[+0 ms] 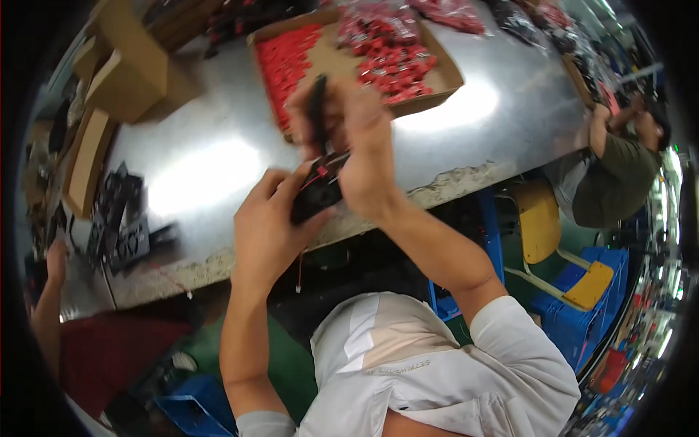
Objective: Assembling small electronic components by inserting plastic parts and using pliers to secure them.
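My left hand (266,226) is closed round a dark, flat part (317,200) with a small red piece and thin wires on it, just above the table's near edge. Over the same part, my right hand (364,146) grips a tool with a black handle (317,109). Motion blurs the tool, so its exact kind and its tip do not show. The heel of the right hand hides the right end of the dark part. A thin wire (299,273) hangs below my hands, past the table edge.
Behind my hands sits a shallow cardboard tray (331,54) of small red parts. Black parts (120,218) and a cardboard box (131,80) are at the left. Another person's hand (56,258) shows far left; a person (615,175) sits right, beyond a yellow chair (539,222).
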A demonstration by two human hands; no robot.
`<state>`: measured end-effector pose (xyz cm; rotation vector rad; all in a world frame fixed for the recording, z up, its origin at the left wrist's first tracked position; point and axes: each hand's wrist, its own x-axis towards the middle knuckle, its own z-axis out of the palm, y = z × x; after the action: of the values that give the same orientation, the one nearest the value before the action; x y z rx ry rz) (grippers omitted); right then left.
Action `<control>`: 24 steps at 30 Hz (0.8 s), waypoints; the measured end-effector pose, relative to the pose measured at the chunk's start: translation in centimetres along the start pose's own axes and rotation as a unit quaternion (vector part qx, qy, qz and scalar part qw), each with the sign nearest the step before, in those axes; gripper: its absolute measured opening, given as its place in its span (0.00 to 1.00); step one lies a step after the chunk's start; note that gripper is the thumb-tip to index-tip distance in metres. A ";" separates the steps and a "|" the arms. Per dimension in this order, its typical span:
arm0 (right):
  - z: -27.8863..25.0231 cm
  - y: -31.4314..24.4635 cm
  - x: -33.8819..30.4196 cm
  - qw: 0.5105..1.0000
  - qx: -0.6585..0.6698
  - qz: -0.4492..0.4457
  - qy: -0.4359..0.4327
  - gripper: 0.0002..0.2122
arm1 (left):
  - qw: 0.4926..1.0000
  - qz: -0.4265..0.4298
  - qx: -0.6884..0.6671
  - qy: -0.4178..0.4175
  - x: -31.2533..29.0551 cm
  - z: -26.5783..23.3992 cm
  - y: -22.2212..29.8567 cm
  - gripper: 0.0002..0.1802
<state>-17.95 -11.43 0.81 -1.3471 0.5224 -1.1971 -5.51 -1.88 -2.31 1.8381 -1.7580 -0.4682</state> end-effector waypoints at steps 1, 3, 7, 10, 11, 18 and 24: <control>0.1 -0.2 0.0 1.000 0.012 -0.006 -0.023 0.36 | 1.000 0.014 -0.001 0.001 -0.1 -0.2 -0.3 0.36; -2.5 -1.6 0.1 0.997 0.030 -0.070 -0.016 0.36 | 0.998 -0.045 0.002 0.035 -0.2 -0.6 -0.8 0.35; -7.6 -1.9 -1.0 0.945 -0.307 -0.090 -0.073 0.32 | 0.998 -0.002 -0.030 0.063 -0.9 -1.8 -1.9 0.36; -10.6 1.2 -2.3 0.825 -0.506 -0.171 -0.184 0.35 | 0.999 0.021 0.005 0.046 -1.0 -2.2 -1.4 0.37; -10.9 1.7 -2.5 0.827 -0.501 -0.175 -0.185 0.35 | 0.999 0.040 0.017 0.027 -1.0 -2.2 -1.2 0.38; -10.8 -0.2 -3.0 0.739 -0.592 -0.216 -0.236 0.33 | 0.994 0.091 0.061 0.026 -1.4 -2.2 -0.4 0.39; -10.3 -0.6 -6.7 0.963 -0.235 0.065 -0.114 0.22 | 0.992 0.109 0.051 0.029 -0.9 -1.8 1.9 0.41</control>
<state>-29.55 -10.20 -3.18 -1.7977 0.7451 -0.8211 -6.02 -0.74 0.09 1.6825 -1.9476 -0.2405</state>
